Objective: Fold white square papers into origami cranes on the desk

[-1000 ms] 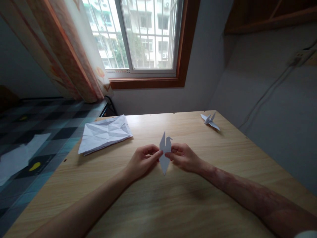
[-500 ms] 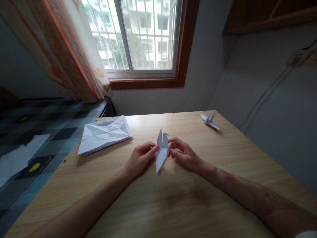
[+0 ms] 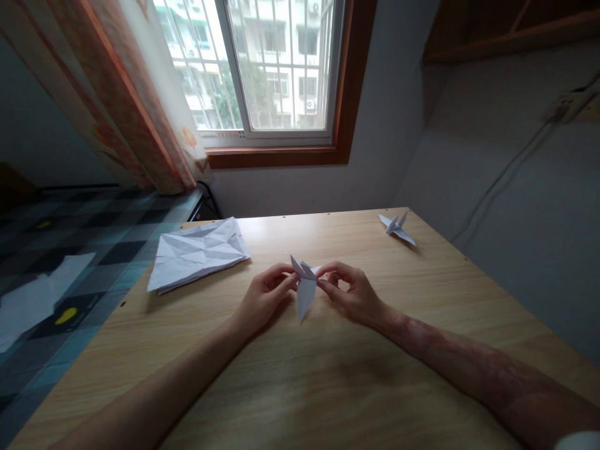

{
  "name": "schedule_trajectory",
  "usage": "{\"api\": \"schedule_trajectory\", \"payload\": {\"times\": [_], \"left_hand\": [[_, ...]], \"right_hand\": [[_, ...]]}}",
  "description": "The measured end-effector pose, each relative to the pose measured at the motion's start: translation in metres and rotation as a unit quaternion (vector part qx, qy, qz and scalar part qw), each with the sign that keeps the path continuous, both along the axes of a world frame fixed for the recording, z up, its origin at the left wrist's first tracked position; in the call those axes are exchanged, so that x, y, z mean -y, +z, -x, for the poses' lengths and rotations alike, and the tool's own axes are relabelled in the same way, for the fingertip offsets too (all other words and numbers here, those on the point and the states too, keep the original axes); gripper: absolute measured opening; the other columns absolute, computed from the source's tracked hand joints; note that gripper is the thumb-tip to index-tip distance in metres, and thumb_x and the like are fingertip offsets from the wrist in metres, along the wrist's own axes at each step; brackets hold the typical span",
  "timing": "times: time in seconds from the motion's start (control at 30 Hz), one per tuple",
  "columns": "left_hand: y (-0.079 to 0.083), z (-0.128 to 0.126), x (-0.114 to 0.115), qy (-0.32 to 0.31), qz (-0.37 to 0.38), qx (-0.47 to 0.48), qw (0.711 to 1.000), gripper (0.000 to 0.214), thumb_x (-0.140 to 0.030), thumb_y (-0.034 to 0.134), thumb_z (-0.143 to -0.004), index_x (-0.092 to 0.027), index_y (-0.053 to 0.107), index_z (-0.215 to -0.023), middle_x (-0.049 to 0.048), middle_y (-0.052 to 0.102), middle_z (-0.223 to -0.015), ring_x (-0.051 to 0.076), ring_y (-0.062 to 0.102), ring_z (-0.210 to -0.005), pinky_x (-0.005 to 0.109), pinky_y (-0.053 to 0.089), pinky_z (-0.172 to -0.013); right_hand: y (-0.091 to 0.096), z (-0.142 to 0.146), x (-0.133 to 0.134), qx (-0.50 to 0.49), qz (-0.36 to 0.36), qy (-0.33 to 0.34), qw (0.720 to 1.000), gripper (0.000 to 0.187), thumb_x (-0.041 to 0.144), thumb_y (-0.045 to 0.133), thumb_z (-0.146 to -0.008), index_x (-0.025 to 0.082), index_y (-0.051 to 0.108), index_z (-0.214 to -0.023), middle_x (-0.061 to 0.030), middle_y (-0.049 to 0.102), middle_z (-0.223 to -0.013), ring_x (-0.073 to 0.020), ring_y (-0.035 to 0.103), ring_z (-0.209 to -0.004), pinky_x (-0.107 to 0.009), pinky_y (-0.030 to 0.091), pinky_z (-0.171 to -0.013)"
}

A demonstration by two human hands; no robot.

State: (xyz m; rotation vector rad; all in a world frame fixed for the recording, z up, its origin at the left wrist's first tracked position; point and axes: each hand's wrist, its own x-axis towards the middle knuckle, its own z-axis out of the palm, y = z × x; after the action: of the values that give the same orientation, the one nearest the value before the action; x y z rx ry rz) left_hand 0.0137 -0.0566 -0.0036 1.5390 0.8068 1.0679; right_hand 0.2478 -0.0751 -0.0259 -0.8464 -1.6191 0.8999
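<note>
A small white folded paper crane (image 3: 304, 289) is held just above the wooden table (image 3: 328, 387), near its middle. My left hand (image 3: 267, 297) pinches its left side with thumb and fingers closed. My right hand (image 3: 349, 292) pinches its right side in the same way. The crane's upper points lean over to the left and its long lower tip points down toward me.
A stack of creased white paper sheets (image 3: 197, 252) lies at the table's back left. A finished paper crane (image 3: 397, 228) sits at the back right corner. Behind the table are a window and a curtain; a bed with a checked cover (image 3: 70, 250) stands left.
The paper crane, upright between my hands a second ago, has been tipped over so its top points lean left and lower. Both hands kept their pinch and shifted slightly away from me.
</note>
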Motion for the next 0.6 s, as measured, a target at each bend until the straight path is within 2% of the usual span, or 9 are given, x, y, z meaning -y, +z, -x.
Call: {"api": "schedule_trajectory", "payload": {"times": [0.13, 0.27, 0.37, 0.5, 0.6], "left_hand": [[-0.001, 0.001, 0.000, 0.000, -0.007, 0.009, 1.000, 0.037, -0.050, 0.084, -0.096, -0.016, 0.081, -0.108, 0.0100, 0.082, -0.110, 0.023, 0.075, -0.102, 0.030, 0.057, -0.090], [-0.007, 0.002, 0.002, -0.017, 0.057, 0.008, 0.998, 0.049, -0.052, 0.083, -0.096, -0.017, 0.074, -0.129, 0.0046, 0.079, -0.091, 0.015, 0.067, -0.076, 0.023, 0.047, -0.065], [-0.009, 0.000, 0.004, -0.014, 0.074, 0.013, 0.997, 0.059, -0.050, 0.089, -0.091, -0.018, 0.068, -0.137, 0.0001, 0.074, -0.082, 0.013, 0.062, -0.070, 0.021, 0.041, -0.061], [-0.010, 0.000, 0.001, 0.003, 0.074, 0.005, 0.997, 0.053, -0.046, 0.093, -0.087, -0.018, 0.071, -0.127, 0.0005, 0.073, -0.083, 0.014, 0.063, -0.074, 0.022, 0.043, -0.064], [-0.011, 0.003, -0.004, 0.024, 0.078, 0.012, 0.997, 0.048, -0.046, 0.093, -0.086, -0.018, 0.074, -0.119, 0.0043, 0.078, -0.095, 0.017, 0.068, -0.082, 0.025, 0.048, -0.069]], "right_hand": [[0.001, 0.001, -0.001, 0.007, -0.015, -0.009, 1.000, 0.021, 0.041, 0.080, -0.101, 0.023, 0.078, -0.109, -0.0007, 0.074, -0.079, -0.0172, 0.068, -0.071, -0.031, 0.054, -0.070], [0.000, 0.002, -0.003, 0.018, 0.014, -0.008, 1.000, 0.022, 0.042, 0.080, -0.099, 0.024, 0.077, -0.111, 0.0013, 0.068, -0.077, -0.0164, 0.062, -0.070, -0.029, 0.051, -0.065], [-0.001, 0.003, -0.003, 0.014, 0.072, 0.023, 0.997, 0.029, 0.044, 0.081, -0.097, 0.025, 0.074, -0.119, 0.0049, 0.062, -0.071, -0.0151, 0.059, -0.065, -0.029, 0.051, -0.066], [0.000, 0.002, -0.003, -0.003, 0.099, 0.039, 0.994, 0.036, 0.045, 0.078, -0.099, 0.025, 0.069, -0.128, 0.0007, 0.074, -0.080, -0.0188, 0.069, -0.076, -0.034, 0.056, -0.078], [-0.002, 0.000, -0.006, -0.025, 0.107, 0.007, 0.994, 0.045, 0.046, 0.073, -0.101, 0.026, 0.061, -0.139, -0.0026, 0.079, -0.091, -0.0216, 0.072, -0.085, -0.037, 0.057, -0.083]]}}
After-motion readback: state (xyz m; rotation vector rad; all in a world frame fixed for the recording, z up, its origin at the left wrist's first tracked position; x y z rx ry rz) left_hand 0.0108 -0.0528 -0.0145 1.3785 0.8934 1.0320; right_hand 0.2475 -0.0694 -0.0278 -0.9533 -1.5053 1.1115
